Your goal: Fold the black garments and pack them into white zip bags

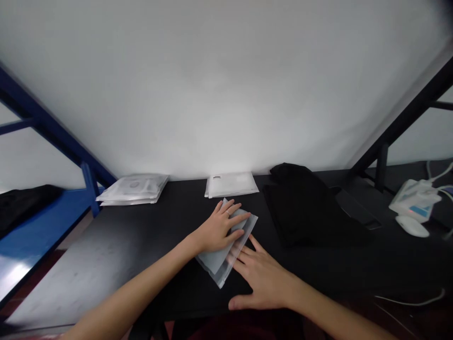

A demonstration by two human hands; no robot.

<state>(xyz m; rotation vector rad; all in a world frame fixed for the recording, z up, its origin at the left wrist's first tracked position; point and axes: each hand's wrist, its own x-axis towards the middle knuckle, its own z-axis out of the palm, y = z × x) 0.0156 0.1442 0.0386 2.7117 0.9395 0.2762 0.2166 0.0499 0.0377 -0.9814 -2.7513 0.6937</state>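
Observation:
A translucent zip bag [216, 264] with a pale, flat sheet-like content lies slanted on the black table in front of me. Spread flat over its upper part is my left hand [221, 227], a ring on one finger, pressing on the bag. My right hand [262, 276] has its fingers stretched out at the bag's right, zip-edge side. Some of its fingertips show through the clear plastic, so they appear to be under or inside the edge; I cannot tell which. The thumb points left, apart from the bag.
Several filled zip bags [134, 189] are stacked at the back left. Another white bag pile [231, 184] lies against the wall. Folded black cloth [307, 212] covers the right side. Farther right are a white power strip [414, 200], a white mouse [412, 226] and cables.

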